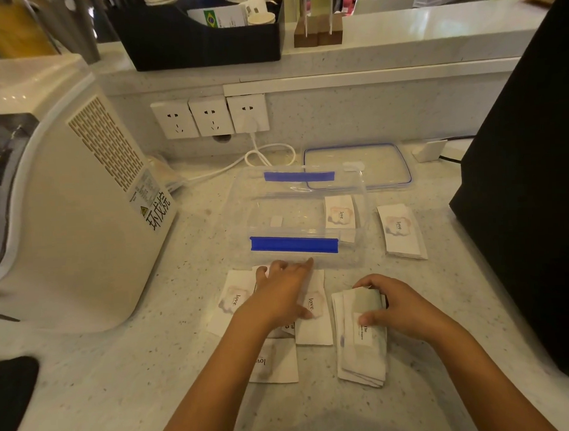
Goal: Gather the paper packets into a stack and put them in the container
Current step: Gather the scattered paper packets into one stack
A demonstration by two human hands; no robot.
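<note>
A lone packet (275, 360) lies nearest, just below the left hand (284, 291), which rests flat with fingers spread on loose packets (314, 307). The right hand (392, 303) clamps a stack (362, 351) with fingers and thumb. The open clear container (301, 214) sits just beyond, one packet inside, another pile (401, 232) beside it

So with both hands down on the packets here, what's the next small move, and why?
Probably the left hand slides the loose packets under it toward the stack that the right hand steadies. Several still lie scattered on the counter, and the open container holds only a few.
</note>
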